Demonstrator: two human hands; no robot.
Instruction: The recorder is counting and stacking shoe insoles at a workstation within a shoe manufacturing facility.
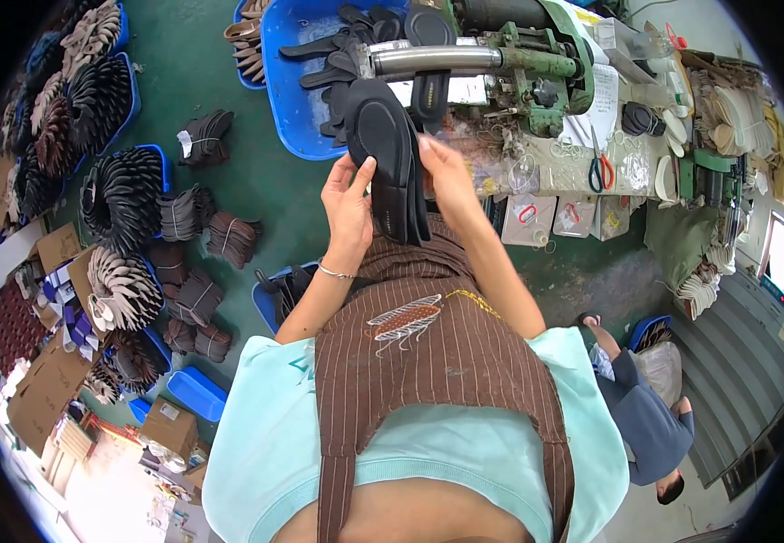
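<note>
From the head view, the person's left hand (348,213) and right hand (447,174) were raised in front of a brown striped apron (437,353) and closed together on a small stack of flat black foam shoe insoles (390,163). The left hand gripped the stack's left edge, thumb laid on the top insole and fingers curled behind; the right hand clamped the right edge, fingertips pressed on the upper part. The stack stood nearly upright, tilted slightly, its rounded toe end pointing away from the body, just in front of a green metal machine with a shiny steel cylinder (464,60). Beyond it a large blue plastic tub (294,100) held more loose black insoles. Red-handled scissors (602,170) lay on the cluttered grey bench (564,167) to the right. On the green floor (256,181) at left, bundled dark insoles (204,138) lay near fanned rows of soles in blue trays (125,195). Another person in dark blue clothing (647,418) sat low at lower right
</note>
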